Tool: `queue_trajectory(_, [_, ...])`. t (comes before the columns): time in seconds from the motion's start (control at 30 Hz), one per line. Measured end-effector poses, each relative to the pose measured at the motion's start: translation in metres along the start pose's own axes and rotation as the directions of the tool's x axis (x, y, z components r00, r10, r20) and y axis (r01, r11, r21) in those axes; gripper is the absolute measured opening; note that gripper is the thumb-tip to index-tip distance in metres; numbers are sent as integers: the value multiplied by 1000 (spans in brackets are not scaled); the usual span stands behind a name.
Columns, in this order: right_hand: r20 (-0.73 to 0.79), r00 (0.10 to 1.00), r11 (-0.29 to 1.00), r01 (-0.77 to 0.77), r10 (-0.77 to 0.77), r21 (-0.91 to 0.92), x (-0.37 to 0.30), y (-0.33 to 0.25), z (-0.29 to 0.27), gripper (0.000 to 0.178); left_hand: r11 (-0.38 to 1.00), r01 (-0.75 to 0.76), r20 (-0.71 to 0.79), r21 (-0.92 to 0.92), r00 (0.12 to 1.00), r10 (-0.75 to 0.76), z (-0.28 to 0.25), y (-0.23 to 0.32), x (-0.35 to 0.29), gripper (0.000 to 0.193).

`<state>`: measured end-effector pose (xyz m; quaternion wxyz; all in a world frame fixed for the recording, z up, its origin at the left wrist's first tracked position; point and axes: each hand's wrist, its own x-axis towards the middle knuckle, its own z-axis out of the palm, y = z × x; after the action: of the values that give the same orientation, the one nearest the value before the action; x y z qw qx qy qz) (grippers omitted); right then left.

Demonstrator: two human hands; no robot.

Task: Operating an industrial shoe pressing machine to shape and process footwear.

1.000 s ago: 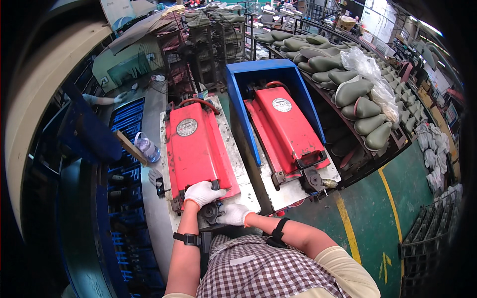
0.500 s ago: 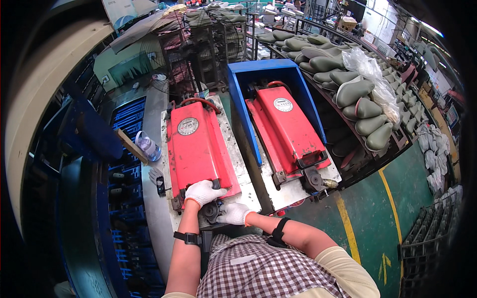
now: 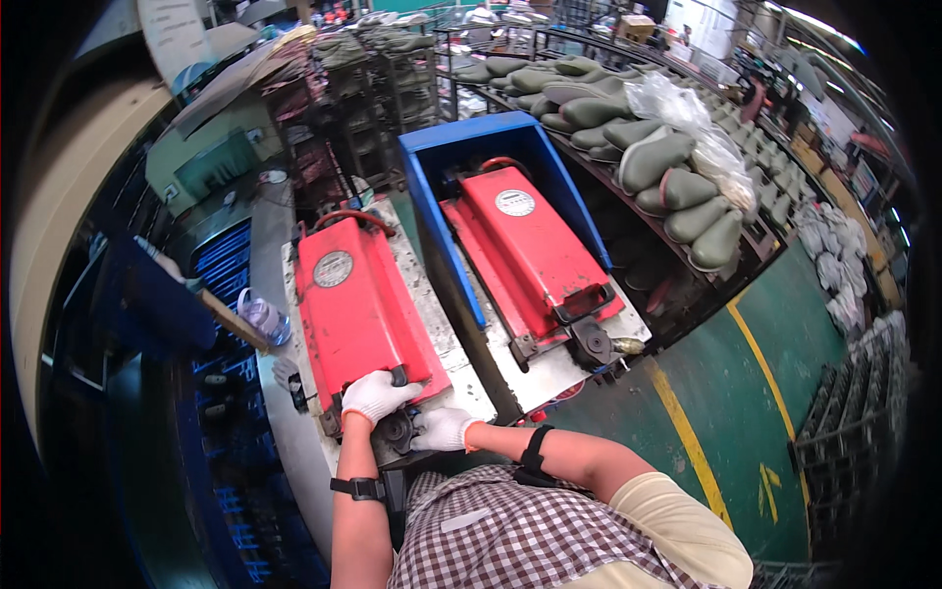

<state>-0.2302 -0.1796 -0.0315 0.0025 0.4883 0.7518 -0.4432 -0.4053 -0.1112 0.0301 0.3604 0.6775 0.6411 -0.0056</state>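
Two red machine lids stand side by side, the left lid (image 3: 358,314) in front of me and the right lid (image 3: 535,236) inside a blue hood (image 3: 471,137). My left hand (image 3: 380,396), in a white knit glove, is closed around the black handle (image 3: 399,375) at the left lid's near edge. Below that handle sits a black round fitting (image 3: 394,432). Against its right side is my right hand (image 3: 444,430), also gloved, with fingers curled; whatever they grip is hidden under the hand. The left lid lies down on its white base (image 3: 456,378).
Green boots (image 3: 677,187) fill a rack at the right, with clear plastic (image 3: 687,113) over some. On the left a metal ledge (image 3: 287,442) carries a clear jug (image 3: 265,319). A dark wire rack (image 3: 849,432) stands on the green floor (image 3: 687,393).
The view has shifted, so the machines and rack appear further left. Both hands keep their places at the left lid's handle and the round fitting.
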Motion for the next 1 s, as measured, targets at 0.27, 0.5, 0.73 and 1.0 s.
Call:
queue_trajectory(0.27, [-20, 999, 999, 27, -27, 17, -2, 5, 0, 54, 998, -24, -1, -59, 1000, 24, -1, 9, -2, 49])
queue_trajectory(0.5, [-19, 999, 999, 39, -39, 26, 0, 8, 3, 55, 997, -20, 7, -80, 1000, 20, 3, 3, 1, 50])
queue_trajectory(0.73, [-27, 999, 999, 29, -28, 23, -3, 8, 1, 53, 997, -13, 7, -73, 1000, 14, 0, 11, -4, 50])
queue_trajectory(1.0, [-26, 999, 999, 33, -32, 30, -7, 7, -2, 52, 1000, 8, 35, -22, 999, -7, 1, 13, -2, 55])
